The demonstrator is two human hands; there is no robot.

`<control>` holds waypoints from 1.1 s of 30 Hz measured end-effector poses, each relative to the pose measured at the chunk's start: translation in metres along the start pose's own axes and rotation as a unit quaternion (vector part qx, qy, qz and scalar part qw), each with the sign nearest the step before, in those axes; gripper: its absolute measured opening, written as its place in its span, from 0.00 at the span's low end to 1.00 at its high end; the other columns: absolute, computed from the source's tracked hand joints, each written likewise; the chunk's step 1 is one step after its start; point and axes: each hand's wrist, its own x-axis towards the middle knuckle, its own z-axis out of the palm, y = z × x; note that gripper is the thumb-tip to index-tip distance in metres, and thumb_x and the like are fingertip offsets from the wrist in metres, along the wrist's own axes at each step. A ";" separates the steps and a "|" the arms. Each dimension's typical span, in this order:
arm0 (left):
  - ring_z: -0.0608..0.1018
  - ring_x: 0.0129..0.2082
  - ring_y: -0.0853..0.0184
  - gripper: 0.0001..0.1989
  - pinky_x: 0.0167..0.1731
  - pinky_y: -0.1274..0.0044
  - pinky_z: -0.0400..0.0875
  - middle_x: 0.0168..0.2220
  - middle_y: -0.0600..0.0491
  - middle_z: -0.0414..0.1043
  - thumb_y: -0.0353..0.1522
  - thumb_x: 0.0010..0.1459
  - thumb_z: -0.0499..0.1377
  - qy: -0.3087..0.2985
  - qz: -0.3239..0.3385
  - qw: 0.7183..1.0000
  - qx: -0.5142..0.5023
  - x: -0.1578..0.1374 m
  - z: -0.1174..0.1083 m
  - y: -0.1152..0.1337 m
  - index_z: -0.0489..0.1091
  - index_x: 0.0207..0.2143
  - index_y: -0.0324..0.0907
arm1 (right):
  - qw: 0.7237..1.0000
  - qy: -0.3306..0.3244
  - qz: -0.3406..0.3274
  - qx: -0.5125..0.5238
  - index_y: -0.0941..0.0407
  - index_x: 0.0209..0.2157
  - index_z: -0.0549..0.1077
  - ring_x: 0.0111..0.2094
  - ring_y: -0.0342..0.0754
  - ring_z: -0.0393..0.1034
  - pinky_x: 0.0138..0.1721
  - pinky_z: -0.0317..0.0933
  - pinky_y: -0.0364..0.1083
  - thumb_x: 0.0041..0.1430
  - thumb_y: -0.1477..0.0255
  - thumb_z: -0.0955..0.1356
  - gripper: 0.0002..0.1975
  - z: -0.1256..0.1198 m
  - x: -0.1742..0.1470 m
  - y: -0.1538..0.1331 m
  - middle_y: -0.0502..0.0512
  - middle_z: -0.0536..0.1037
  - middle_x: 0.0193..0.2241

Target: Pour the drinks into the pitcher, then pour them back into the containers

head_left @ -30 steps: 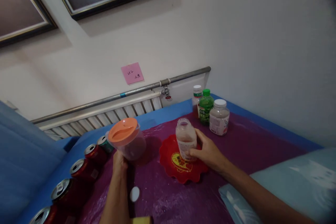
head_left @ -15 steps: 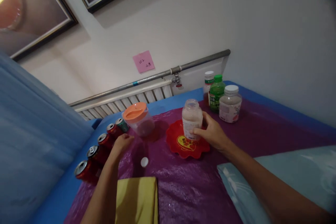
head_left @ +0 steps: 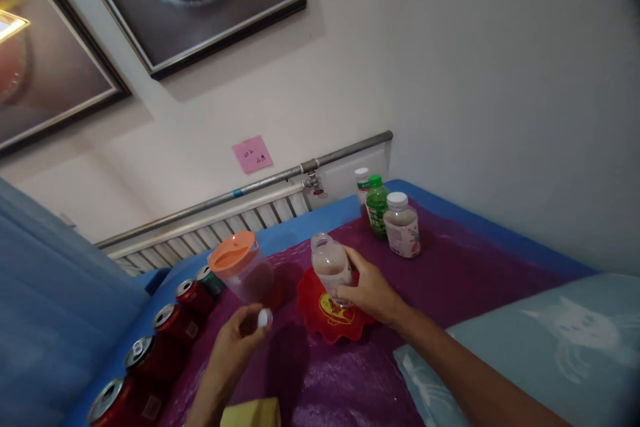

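My right hand (head_left: 367, 283) is wrapped round a clear open-mouthed plastic jar (head_left: 330, 263) with a pale label. The jar leans to the left above a red scalloped plate (head_left: 310, 313) with a yellow emblem, and I cannot tell whether its base touches the plate. Between the thumb and fingers of my left hand (head_left: 235, 340) is a small white cap (head_left: 265, 319), held left of the plate. Just behind that hand stands a clear pitcher (head_left: 253, 277) with an orange lid (head_left: 235, 253).
Several drink cans (head_left: 173, 323) line the left side. A lidded jar (head_left: 403, 230), a green bottle (head_left: 377, 207) and a white-capped bottle (head_left: 363, 180) stand at the back right. A yellow cloth (head_left: 253, 413) lies in front, a pale blue pillow (head_left: 500, 340) at right.
My left hand has picked up the white cap from the purple cover. The jar in my right hand has tipped to the left. The view has shifted upward and to the right.
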 end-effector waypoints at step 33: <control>0.76 0.34 0.62 0.20 0.37 0.71 0.71 0.33 0.50 0.76 0.46 0.43 0.65 -0.020 0.198 0.977 -0.076 0.026 0.010 0.115 0.78 0.34 0.42 | 0.982 -0.062 -0.053 -0.171 0.52 0.47 0.72 0.47 0.56 0.71 0.50 0.64 0.52 0.36 0.77 0.71 0.30 0.004 -0.009 -0.007 0.53 0.78 0.45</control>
